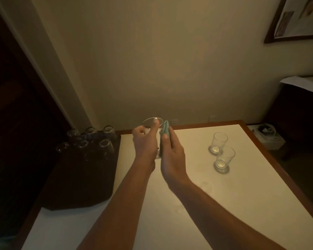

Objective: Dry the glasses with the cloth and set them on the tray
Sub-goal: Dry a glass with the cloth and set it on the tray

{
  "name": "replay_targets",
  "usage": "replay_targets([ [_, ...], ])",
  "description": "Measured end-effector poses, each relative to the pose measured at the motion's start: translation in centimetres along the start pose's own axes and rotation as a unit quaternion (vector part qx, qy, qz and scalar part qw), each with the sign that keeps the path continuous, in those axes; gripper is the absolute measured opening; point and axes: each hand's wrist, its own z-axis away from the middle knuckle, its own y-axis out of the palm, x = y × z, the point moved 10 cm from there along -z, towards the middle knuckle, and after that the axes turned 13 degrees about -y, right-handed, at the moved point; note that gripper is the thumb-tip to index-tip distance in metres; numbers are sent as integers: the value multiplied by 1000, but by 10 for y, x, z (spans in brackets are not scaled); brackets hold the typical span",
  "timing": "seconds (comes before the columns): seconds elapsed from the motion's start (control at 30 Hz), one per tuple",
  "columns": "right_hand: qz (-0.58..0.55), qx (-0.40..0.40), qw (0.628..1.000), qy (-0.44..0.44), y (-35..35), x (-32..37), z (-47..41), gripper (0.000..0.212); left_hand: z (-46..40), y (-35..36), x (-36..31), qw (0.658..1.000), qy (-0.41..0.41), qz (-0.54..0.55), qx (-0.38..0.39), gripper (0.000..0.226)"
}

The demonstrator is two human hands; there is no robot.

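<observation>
My left hand (145, 143) grips a clear glass (152, 122) held up over the white table (188, 204), thumb along its near side. A green cloth (165, 129) is pressed flat against the glass's right side by my right hand (172, 156), whose fingers are straight. Two more clear glasses stand upright on the table at the right, one farther (219, 142) and one nearer (224, 157). On the left, a dark tray (79, 186) carries several glasses (90, 141) at its far end.
The table has a brown wooden rim (271, 159) and stands against a cream wall. A white box (266, 136) sits beyond its right edge, beside a dark cabinet. A water ring (206, 186) marks the tabletop near my right forearm.
</observation>
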Motion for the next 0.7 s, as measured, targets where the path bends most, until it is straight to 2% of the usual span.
replay_targets([
  [0.1, 21, 14, 999, -36, -2, 3, 7, 47, 8, -5, 4, 1000, -5, -14, -18, 49],
  [0.23, -40, -14, 999, 15, -23, -2, -22, 47, 24, 23, 16, 998, -23, -28, 48, 60],
  [0.33, -2, -2, 1000, 4, -20, 2, 0, 46, 19, 14, 11, 1000, 7, -24, -1, 70],
  [0.43, 9, 19, 1000, -14, -16, 0, 24, 46, 18, 4, 16, 1000, 2, -3, -22, 55],
  [0.53, 9, -14, 1000, 8, -33, -7, -5, 44, 24, 17, 31, 998, -48, -15, 33, 51],
  [0.63, -28, -10, 998, 47, -30, -5, -12, 46, 25, 28, 26, 997, -42, -27, 54, 63],
  [0.7, -10, 13, 999, 33, -20, 1, 8, 46, 19, 16, 17, 1000, -13, -7, 0, 71],
])
